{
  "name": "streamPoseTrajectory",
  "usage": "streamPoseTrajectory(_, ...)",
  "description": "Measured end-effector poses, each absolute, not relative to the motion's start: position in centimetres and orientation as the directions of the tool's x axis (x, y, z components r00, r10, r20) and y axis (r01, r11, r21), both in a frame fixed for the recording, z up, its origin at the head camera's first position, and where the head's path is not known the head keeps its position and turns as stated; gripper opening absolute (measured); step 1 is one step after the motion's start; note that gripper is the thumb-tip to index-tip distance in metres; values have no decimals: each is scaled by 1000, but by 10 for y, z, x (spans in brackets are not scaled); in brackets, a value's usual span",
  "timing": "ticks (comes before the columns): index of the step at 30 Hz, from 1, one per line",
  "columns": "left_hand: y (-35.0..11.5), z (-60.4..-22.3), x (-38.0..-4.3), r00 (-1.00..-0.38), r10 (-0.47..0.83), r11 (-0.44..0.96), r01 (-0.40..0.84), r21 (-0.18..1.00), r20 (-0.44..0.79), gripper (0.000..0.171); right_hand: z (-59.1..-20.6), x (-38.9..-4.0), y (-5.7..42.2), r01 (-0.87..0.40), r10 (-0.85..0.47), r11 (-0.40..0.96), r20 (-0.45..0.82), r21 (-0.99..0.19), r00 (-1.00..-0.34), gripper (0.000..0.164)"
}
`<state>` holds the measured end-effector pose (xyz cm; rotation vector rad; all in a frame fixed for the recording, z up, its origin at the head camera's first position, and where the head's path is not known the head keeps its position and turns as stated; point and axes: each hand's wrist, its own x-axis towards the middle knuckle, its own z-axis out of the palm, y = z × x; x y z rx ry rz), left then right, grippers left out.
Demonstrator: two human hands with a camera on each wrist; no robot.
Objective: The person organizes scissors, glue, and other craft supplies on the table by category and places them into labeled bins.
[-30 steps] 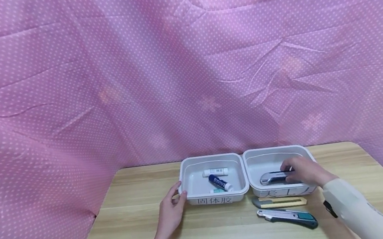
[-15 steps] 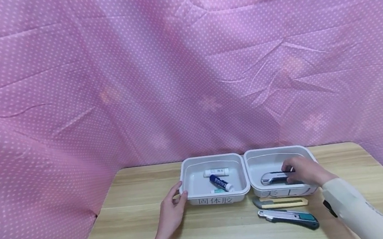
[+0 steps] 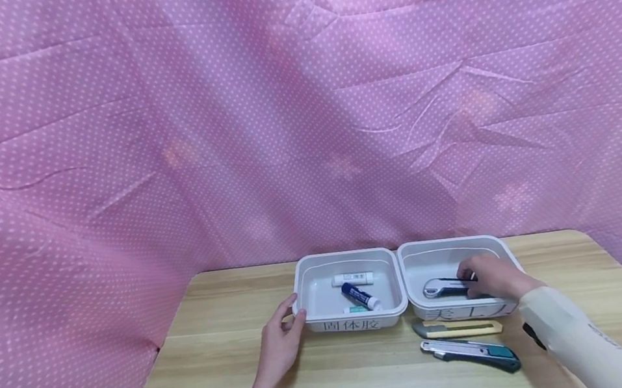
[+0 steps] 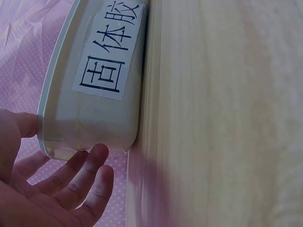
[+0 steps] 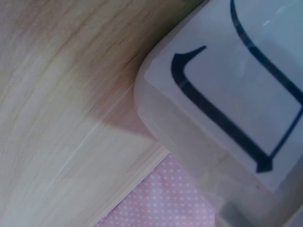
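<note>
In the head view, my right hand (image 3: 492, 276) reaches into the right white plastic box (image 3: 407, 253) and grips a silver and dark utility knife (image 3: 440, 288) by its far end. The knife lies low inside the box; the hand hides part of it. My left hand (image 3: 281, 345) is at the near left corner of the left white box (image 3: 299, 274). In the left wrist view, its thumb touches the rim and the other fingers (image 4: 94, 187) lie loosely spread by the box's side. The right wrist view shows the right box's labelled wall (image 5: 175, 123), with no fingers in sight.
Inside the left box lie a white glue stick (image 3: 353, 279), a blue one (image 3: 361, 296) and a partly hidden green-labelled one (image 3: 354, 310). A yellow utility knife (image 3: 463, 327) and a black, silver and green one (image 3: 474, 354) lie on the wooden table (image 3: 204, 365). Pink cloth (image 3: 302, 123) hangs behind.
Both hands keep nearly the same positions, with the right hand still on the utility knife. The whole head view shifts slightly.
</note>
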<state>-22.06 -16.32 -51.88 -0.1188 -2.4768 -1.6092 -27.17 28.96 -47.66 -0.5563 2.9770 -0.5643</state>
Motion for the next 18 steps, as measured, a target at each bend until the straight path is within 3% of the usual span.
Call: streamPoseTrajectory(18,-164,-522,-221,-976,-13,403,194,895,218,47,-467,-265,288,-332,-331,851,74,-407,-941,24)
